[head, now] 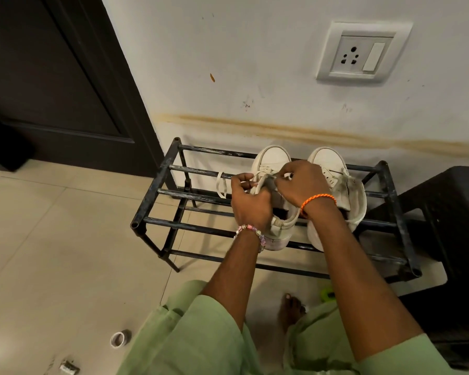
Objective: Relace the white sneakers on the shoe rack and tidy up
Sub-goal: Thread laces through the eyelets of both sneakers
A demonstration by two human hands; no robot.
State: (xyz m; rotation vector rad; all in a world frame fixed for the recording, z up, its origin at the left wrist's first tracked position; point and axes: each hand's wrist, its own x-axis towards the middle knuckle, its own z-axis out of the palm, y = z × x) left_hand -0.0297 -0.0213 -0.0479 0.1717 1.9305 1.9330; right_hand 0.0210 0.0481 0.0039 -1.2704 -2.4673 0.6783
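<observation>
Scuffed white wall (pixel 268 63) behind black metal shoe rack (pixel 157 190) on tiled floor (pixel 52 239). Two white sneakers on top tier, toes to wall: left sneaker (pixel 272 158), right sneaker (pixel 326 161). Left hand (pixel 251 203) (beaded bracelet) curled, gripping lace (pixel 221 185) over left sneaker. Right hand (pixel 301 185) (orange thread) pinching lace at eyelets. Tape roll (pixel 118 339) on floor, well apart.
</observation>
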